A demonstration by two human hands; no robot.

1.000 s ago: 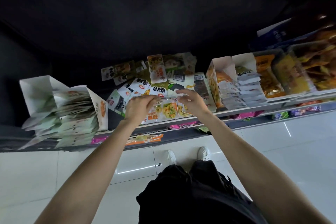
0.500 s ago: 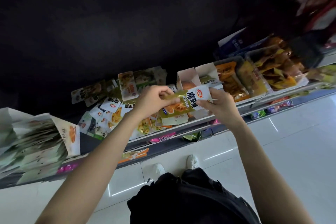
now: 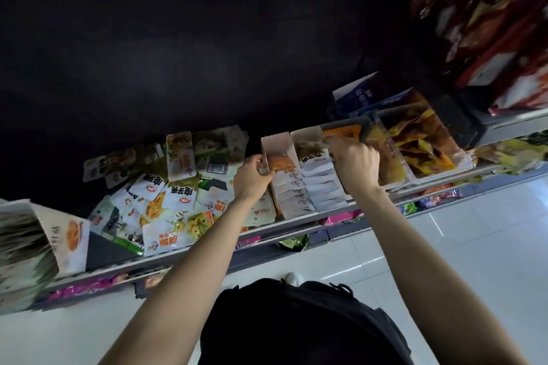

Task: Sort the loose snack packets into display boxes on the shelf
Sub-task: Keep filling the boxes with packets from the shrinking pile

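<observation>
A heap of loose snack packets [image 3: 178,198] lies on the shelf [image 3: 296,224] left of centre. To its right stand two white display boxes side by side, each with a row of upright packets. My left hand [image 3: 252,176] grips the left wall of the left display box [image 3: 277,144]. My right hand [image 3: 357,163] is over the back of the right display box [image 3: 307,135], fingers pinched on the top of a yellow-and-white snack packet [image 3: 315,155] that stands at the back of that row. The pinched edge is blurred.
A white box [image 3: 69,235] full of green packets stands at the shelf's far left. Clear tubs of orange and yellow snacks [image 3: 421,145] sit right of my right hand, a blue carton [image 3: 361,95] behind them. Red packets [image 3: 489,24] hang upper right. A lower shelf [image 3: 246,241] holds more packets.
Both hands lifted one packet from the heap and carried it right. My right hand now has it alone in the right box, and my left hand has gone to the left box's wall.
</observation>
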